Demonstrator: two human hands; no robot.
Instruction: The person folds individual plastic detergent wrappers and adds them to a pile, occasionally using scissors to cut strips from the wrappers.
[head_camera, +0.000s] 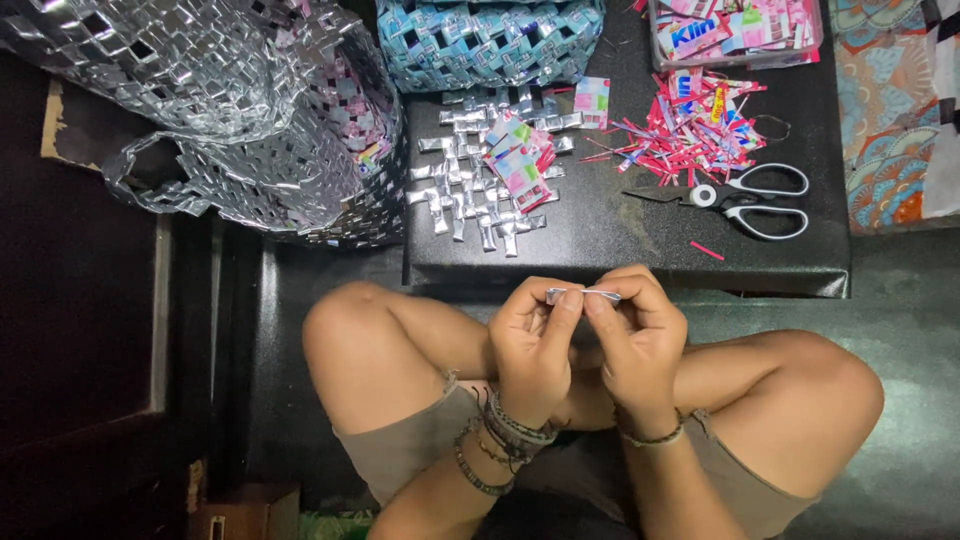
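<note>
Both my hands meet over my crossed legs, just in front of a low black table (640, 255). My left hand (532, 345) and my right hand (640, 340) pinch the two ends of a small folded silver foil strip (583, 294), held level between fingertips. On the table right ahead lies a pile of folded silver foil links (470, 200) with a few pink and green folded wrappers (520, 165) on top.
Black-and-white scissors (745, 198) lie on the table's right, behind them a heap of red and pink wrapper trimmings (690, 125) and a clear box of wrappers (735, 30). A large silver woven bag (250, 110) stands left, a blue woven bag (490, 40) at the back.
</note>
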